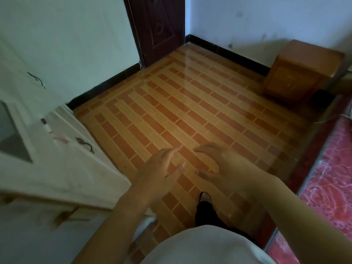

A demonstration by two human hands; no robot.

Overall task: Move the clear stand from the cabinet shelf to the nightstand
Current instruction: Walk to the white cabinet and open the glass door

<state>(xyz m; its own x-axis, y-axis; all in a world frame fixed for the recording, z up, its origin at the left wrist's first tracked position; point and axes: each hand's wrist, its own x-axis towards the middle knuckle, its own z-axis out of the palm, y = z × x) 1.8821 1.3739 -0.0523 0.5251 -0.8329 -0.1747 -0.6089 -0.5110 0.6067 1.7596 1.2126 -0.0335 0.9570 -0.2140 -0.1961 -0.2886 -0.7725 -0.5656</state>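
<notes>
Two hands apart, left hand [162, 168] and right hand [224, 168], palms facing, fingers curled above the floor [190, 101]. Cannot tell whether clamped on the clear stand: only faint sheen between. Likely light, stiff, slippery, so best gripped by opposite edges. Nightstand [304, 73] well ahead.

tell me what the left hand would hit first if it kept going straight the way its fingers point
Nothing nearby: the left hand points up-right over bare tiled floor. Extended, that line heads roughly toward the nightstand, though depth is unclear.
</notes>
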